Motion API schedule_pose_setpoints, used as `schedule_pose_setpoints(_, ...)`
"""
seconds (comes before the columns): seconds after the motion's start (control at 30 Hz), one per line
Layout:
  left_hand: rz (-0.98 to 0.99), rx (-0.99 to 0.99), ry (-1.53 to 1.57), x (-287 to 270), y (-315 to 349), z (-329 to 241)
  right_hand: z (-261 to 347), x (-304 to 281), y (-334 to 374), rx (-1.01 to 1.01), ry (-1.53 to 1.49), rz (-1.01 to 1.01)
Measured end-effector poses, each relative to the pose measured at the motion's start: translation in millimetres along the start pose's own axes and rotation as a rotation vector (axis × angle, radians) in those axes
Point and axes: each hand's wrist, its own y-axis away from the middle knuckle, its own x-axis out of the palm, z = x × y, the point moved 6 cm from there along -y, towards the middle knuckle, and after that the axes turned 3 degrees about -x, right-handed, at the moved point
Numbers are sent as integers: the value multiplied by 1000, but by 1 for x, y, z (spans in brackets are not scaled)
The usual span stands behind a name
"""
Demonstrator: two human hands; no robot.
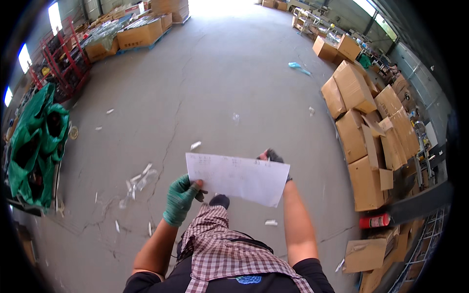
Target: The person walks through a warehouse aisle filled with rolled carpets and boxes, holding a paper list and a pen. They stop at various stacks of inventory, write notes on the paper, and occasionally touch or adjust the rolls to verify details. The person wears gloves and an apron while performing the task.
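Note:
A white sheet of paper (239,180) with faint writing along its far edge is held out in front of me, above the floor. My left hand (181,198), in a green glove with a bare thumb tip, pinches the sheet's left edge, thumb on top. My right hand (271,156), in a dark glove with bare fingertips, grips the far right part; the paper covers much of that hand. Below the sheet are my checked apron (229,249) and the dark tip of one shoe (220,200).
Cardboard boxes (364,136) are piled along the right, with a red fire extinguisher (374,221) near them. Green sacks (39,146) and a red metal rack (61,58) stand left. White scraps (139,180) litter the cracked floor (195,93). Large cartons (139,36) sit on a blue pallet, far left.

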Motion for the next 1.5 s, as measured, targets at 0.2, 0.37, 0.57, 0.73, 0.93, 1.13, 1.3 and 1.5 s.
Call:
schedule_pose_setpoints(0.2,204,-6,-21,95,-238,-59,17,-240,9,238,1757,-304)
schedule_pose_setpoints(0.37,279,-111,-120,139,-417,-64,25,-298,137,816,1245,-882)
schedule_pose_setpoints(0.57,283,32,-158,232,-647,-76,63,-342,57,1045,955,-1078)
schedule_pose_setpoints(0.73,30,942,-738,280,-810,-153,173,-424,-134,941,918,-1104)
schedule_pose_setpoints(0.93,-79,1358,-886,326,-999,-232,484,-494,-651,81,972,-814)
schedule_pose_setpoints(1.13,-233,1419,-890,338,-1233,-239,719,-354,-1041,-763,1266,-242)
schedule_pose_setpoints(1.3,-93,1433,-914,374,-1422,-293,725,-466,-1131,-235,1503,-345)
schedule_pose_setpoints(1.5,64,1394,-891,420,-1655,-321,637,-646,-932,712,1470,-665)
